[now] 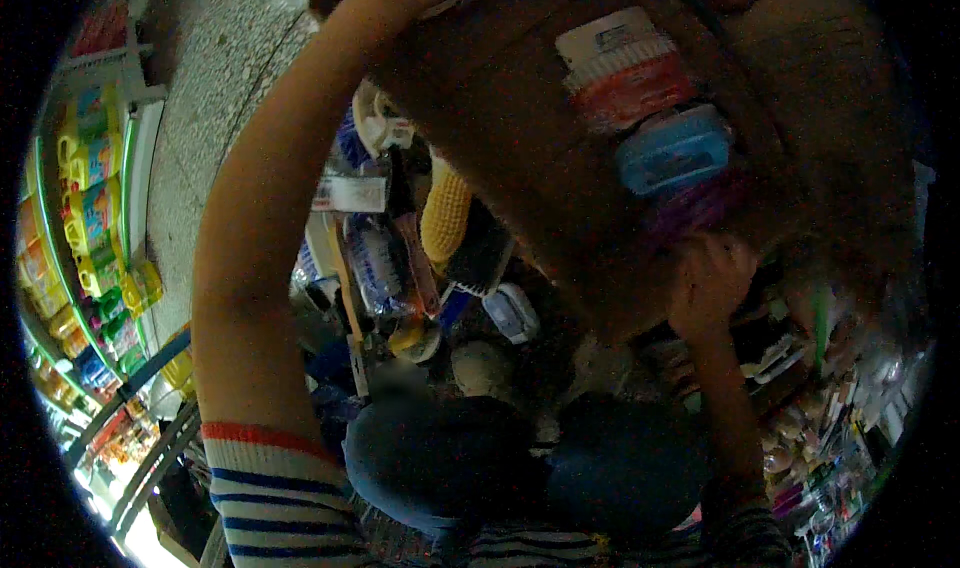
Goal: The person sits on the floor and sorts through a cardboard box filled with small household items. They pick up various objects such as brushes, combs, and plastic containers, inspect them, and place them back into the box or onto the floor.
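A large brown box, apparently cardboard (510, 117), stands tilted in front of me. Against its brown surface lie a red-and-white brush-like item (630, 80), a blue plastic item, perhaps a brush (675, 151), and something purple (697, 204). My right hand (709, 283), fingers curled, is at the lower part of the box just below the purple thing; dim light hides whether it grips anything. My left forearm crosses the left side and runs off the top edge, its hand out of view. Between that arm and the box lies a yellow corn-cob-shaped item (446, 215).
A packaged clear-and-blue item (379, 264), a pale blue-and-white brush-like item (511, 313) and other goods lie below the box. Shelves of yellow bottles (97, 215) line the left, beside a speckled floor (195, 110). Many small goods (825, 463) crowd the lower right. My knees are below.
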### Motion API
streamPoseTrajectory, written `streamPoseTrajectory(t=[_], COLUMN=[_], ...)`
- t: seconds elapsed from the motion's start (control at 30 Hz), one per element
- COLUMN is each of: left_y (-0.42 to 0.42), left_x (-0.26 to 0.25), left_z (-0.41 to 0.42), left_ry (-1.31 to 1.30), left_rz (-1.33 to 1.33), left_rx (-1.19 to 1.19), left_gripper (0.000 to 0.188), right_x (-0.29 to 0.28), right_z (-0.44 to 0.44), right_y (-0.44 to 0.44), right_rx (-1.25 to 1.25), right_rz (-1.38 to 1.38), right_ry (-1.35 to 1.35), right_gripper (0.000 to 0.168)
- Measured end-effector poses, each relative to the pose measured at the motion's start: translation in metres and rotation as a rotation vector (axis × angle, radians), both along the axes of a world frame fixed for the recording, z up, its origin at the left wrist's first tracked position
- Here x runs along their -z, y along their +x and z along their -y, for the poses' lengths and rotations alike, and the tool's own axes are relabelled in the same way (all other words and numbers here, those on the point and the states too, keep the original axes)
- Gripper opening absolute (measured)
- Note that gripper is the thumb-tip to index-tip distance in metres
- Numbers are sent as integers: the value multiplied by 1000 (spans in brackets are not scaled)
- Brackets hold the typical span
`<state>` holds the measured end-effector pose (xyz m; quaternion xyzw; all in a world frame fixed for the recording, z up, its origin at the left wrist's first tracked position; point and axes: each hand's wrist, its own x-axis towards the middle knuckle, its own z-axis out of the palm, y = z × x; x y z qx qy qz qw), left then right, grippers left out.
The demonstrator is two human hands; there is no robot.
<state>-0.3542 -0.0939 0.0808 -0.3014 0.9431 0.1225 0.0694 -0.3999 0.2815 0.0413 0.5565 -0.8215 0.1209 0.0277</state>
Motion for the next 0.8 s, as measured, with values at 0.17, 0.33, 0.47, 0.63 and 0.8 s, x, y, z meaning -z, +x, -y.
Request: streamPoseTrajectory(t=[0.17,0.33,0.47,0.63,0.8], left_y=[127,215,224,214,229], left_x=[-38,2,40,73,96], left_z=[-30,-99,-150,-163,-158], left_ry=[-93,271,377,335,394], left_rz=[-669,-494,-329,-195,-363], left_rx=[-94,-488,-498,-455,-498], left_gripper=[23,24,46,65,67], right_x=[-3,-7,-14,-13,-14], right_z=[0,3,5,1,-1], right_y=[-1,0,1,2,2], right_rx=[-77,-104,-124,-122,-98], right_rz=[15,-26,-13,1,0], right_ry=[-22,-8,-6,5,42], right_gripper=[21,18,17,17,17])
